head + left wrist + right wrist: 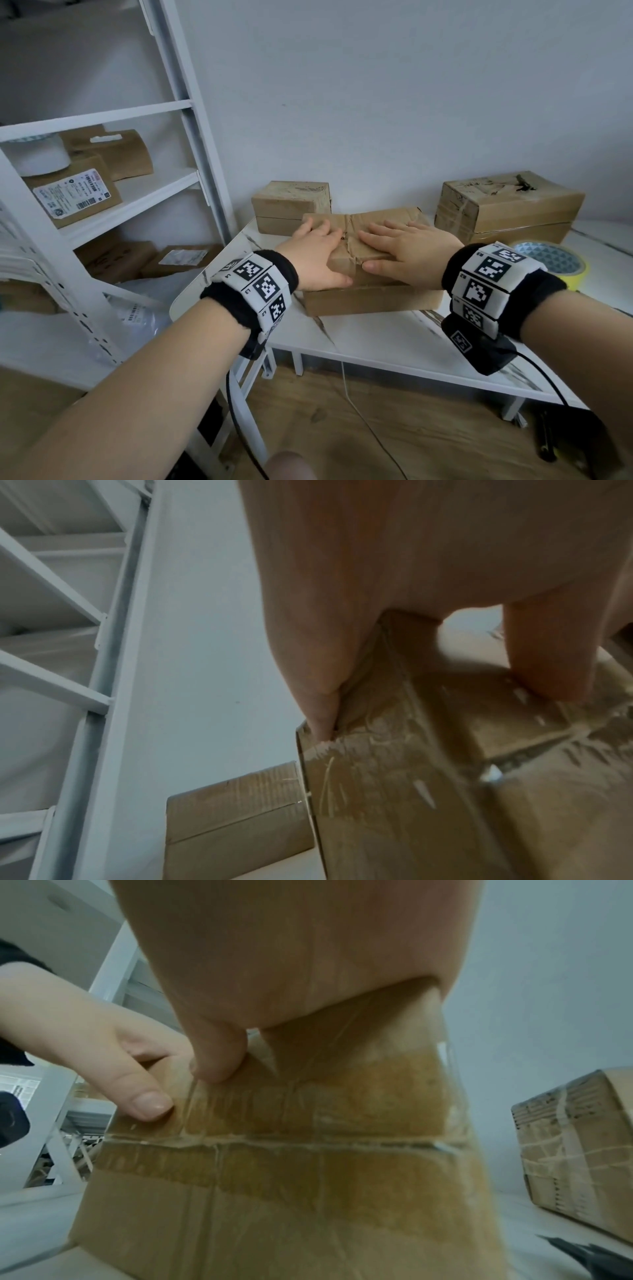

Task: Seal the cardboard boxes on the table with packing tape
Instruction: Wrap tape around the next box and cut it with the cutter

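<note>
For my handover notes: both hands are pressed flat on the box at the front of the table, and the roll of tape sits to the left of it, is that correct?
One detail is wrong. The head view shows the roll of tape to the right of the box, beside the right hand. The left hand does press on the box too.

A flat brown cardboard box [371,298] lies at the table's [394,346] front edge, its creased flaps shut under glossy clear tape. Two taped boxes (left [291,205], right [507,205]) sit by the back edge; a tape roll [561,263] lies rightward.
</note>
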Available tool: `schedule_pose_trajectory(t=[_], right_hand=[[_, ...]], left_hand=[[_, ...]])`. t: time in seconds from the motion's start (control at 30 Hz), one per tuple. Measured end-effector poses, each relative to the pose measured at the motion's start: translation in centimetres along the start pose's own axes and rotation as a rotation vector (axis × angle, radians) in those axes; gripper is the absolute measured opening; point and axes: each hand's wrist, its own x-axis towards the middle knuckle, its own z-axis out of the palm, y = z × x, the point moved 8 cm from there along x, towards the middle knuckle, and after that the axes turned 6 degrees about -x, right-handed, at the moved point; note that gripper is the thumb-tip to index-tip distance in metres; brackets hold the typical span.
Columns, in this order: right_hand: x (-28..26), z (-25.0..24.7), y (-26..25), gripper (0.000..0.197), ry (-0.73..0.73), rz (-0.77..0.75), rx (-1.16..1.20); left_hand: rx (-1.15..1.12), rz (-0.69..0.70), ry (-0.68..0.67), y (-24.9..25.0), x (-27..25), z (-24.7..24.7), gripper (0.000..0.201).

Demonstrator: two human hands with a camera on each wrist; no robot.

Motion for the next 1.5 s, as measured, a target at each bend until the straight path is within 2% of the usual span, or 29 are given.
schedule_pose_trajectory(t=[0.17,0.27,0.37,0.5,0.73,0.93,1.07,1.13,1.2,1.27,1.4,1.5], right_hand=[[-0.2,-0.2,-0.2,0.064,-0.015,0.030,0.008],[-0.5,-0.1,-0.3,0.065,-0.015,0.065,0.005],[-1.0,-0.2,-0.4,0.067,0.008,0.093,-0.004],[-1.0,-0.4,-0.1,0.067,0.030,0.086,0.019],[0.1,0.3,0.1,0.062,-0.021,0.043,0.019],[-0.2,0.0,0.1,0.067,0.018,0.060,0.019],[-1.8,-1.7,0.6,0.079,0.130,0.085,0.221],[-3.2,-2.6,2.6,0.076,0.165,0.188,0.392],[-5.0,-3.1,5.8,0.062,0.190,0.345,0.483],[-7.0,-2.7,9.0,0.048,0.143,0.461,0.393],[-9.8,1.6,13.0,0.043,-0.225,0.541,0.012],[-10.4,3.0,14.9,0.035,-0.266,0.566,-0.075]], left_hand=[[0.027,-0.019,0.038,0.0,-0.2,-0.1,0.093],[0.084,-0.108,0.081,-0.1,-0.7,-0.3,0.097],[0.029,-0.179,0.093,-0.2,-1.0,-0.3,0.108],[-0.073,-0.144,0.089,-0.2,-0.6,-0.3,0.113],[-0.042,-0.122,0.101,-0.5,0.3,-0.2,0.111],[-0.038,-0.120,0.104,-0.3,0.0,-0.3,0.110],[0.025,-0.145,0.110,0.1,-0.8,-0.9,0.113],[0.045,-0.131,0.142,0.9,-1.0,-1.3,0.117],[0.040,-0.076,0.176,2.5,-1.2,-1.7,0.117],[0.018,-0.006,0.194,4.7,-1.2,-2.0,0.109],[-0.076,0.131,0.217,9.7,-0.8,-2.2,0.086],[-0.074,0.203,0.236,12.7,-0.3,-2.2,0.076]])
